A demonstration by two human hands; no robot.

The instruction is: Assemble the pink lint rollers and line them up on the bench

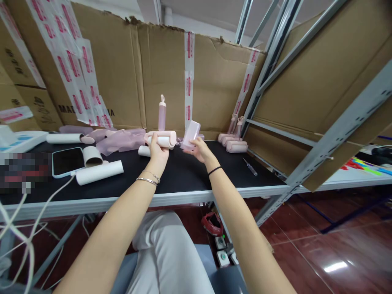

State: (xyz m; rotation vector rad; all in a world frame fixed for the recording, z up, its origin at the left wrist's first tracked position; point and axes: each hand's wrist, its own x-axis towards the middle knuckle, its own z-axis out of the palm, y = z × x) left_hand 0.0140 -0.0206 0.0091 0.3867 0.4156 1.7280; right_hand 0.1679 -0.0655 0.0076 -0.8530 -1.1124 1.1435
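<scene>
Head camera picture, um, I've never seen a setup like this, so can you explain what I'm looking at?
There's no machine here: these are a person's two bare hands, seen from a camera worn on that person's own head, looking forward and down. It's the only view.

The left hand, with bracelets at its wrist, holds a pink-and-white cylinder. The right hand, with a dark band at its wrist, holds a translucent pink piece.

On the black tabletop, toward the left, are a phone, a white tube and thin pink material. A pink bottle-shaped item stands behind the left hand. To the right are several pink cylinders and a screwdriver.
</scene>
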